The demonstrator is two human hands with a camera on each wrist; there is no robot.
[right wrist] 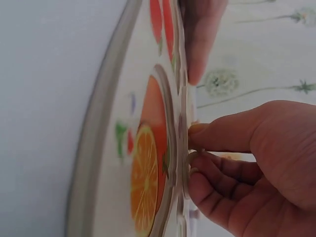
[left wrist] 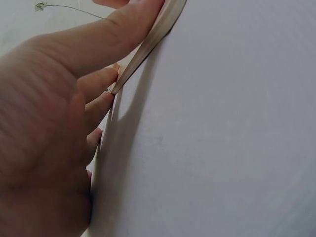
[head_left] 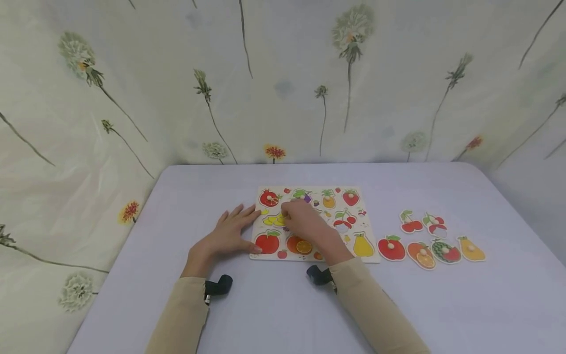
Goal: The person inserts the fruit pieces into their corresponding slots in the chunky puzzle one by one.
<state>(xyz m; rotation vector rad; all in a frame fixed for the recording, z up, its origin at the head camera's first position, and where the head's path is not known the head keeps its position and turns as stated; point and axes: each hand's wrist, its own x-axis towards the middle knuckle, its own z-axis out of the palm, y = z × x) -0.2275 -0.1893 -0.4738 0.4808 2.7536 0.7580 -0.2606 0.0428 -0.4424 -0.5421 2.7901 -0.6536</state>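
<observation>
A white fruit puzzle board (head_left: pixel 363 226) lies on the table. My right hand (head_left: pixel 305 221) is over its left half, thumb and fingertips pinching a small knob close to the board. The yellow fruit piece (head_left: pixel 274 221) there is partly covered by that hand. In the right wrist view, the right hand (right wrist: pixel 256 158) is beside the orange picture (right wrist: pixel 145 177), and the knob is mostly hidden by fingers. My left hand (head_left: pixel 230 231) lies with fingers spread at the board's left edge, thumb at the lower left corner. The left wrist view shows the left hand (left wrist: pixel 44 108) touching the board's edge.
To the right of the board lie several loose knobbed pieces: an apple (head_left: pixel 391 248), an orange (head_left: pixel 421 255), a watermelon (head_left: pixel 446 251), a pear (head_left: pixel 471 249), a cherry piece (head_left: pixel 411 225) and another red cherry-like piece (head_left: pixel 435 226). A flowered cloth (head_left: pixel 283 118) hangs behind the table.
</observation>
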